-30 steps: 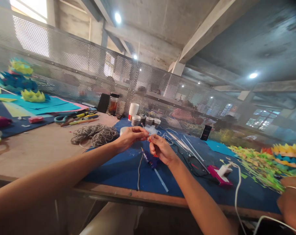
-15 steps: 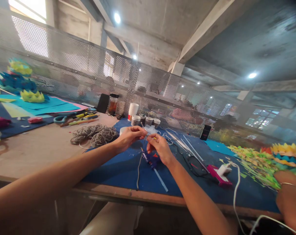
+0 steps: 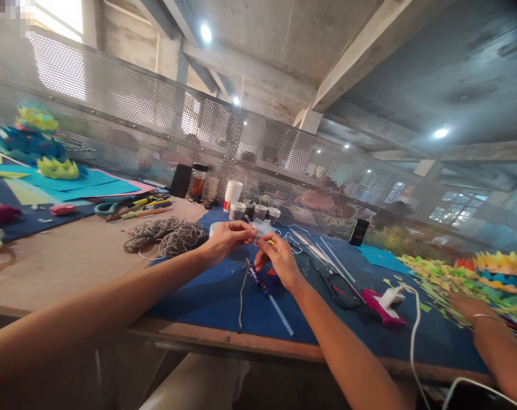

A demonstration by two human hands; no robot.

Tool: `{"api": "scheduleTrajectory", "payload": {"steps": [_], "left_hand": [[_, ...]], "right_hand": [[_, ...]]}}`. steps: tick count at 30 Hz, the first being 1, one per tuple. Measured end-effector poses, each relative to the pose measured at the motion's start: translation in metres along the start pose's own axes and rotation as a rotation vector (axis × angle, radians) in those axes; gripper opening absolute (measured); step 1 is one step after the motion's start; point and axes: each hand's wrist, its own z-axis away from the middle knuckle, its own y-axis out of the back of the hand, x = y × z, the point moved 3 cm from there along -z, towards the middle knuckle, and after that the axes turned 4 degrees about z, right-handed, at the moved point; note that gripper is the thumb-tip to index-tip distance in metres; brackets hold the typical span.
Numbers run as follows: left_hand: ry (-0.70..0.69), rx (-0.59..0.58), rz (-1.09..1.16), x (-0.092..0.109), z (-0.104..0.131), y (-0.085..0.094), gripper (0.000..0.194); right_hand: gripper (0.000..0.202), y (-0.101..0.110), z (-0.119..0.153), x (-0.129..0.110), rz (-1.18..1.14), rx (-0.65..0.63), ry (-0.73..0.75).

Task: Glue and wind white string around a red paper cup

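Note:
My left hand (image 3: 230, 239) is closed in a pinch over the middle of the blue mat (image 3: 190, 302), and the thing at its fingertips is too small to make out. Touching or nearly touching it, my right hand (image 3: 278, 256) is pinched too, its fingertips hiding whatever they hold. Just below the hands lies a dark blue glue gun (image 3: 262, 279) with a clear glue stick (image 3: 281, 315) sticking out of its back. A short grey cord (image 3: 241, 299) runs down the mat beside it. Behind the fingers is a pale translucent piece (image 3: 263, 226).
Left of my hands are a bundle of grey cord (image 3: 164, 236), pliers and scissors (image 3: 107, 208). Small cups (image 3: 237, 210) and a jar (image 3: 197, 183) stand behind. To the right are a pink power strip (image 3: 382, 307), a phone (image 3: 358, 232), paper scraps (image 3: 442, 279) and another person's arm (image 3: 493, 336).
The other person's arm at the right has reached further in, over the paper scraps. My hands stay pinched together in nearly the same place.

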Motion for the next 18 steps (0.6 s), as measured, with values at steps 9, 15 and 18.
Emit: {"api": "scheduleTrajectory", "payload": {"steps": [9, 15, 18], "left_hand": [[0.010, -0.027, 0.016, 0.0034, 0.0022, -0.0045, 0.022], [0.000, 0.000, -0.002, 0.0025, 0.0012, -0.0025, 0.022], [-0.006, 0.003, -0.014, 0.0005, 0.0002, -0.0009, 0.021]], "right_hand": [[0.032, 0.0016, 0.0024, -0.0009, -0.166, -0.112, -0.084], [0.031, 0.0006, -0.0003, 0.0028, 0.019, 0.031, 0.005], [0.028, 0.0016, 0.0001, 0.0030, 0.191, 0.170, 0.101]]}}
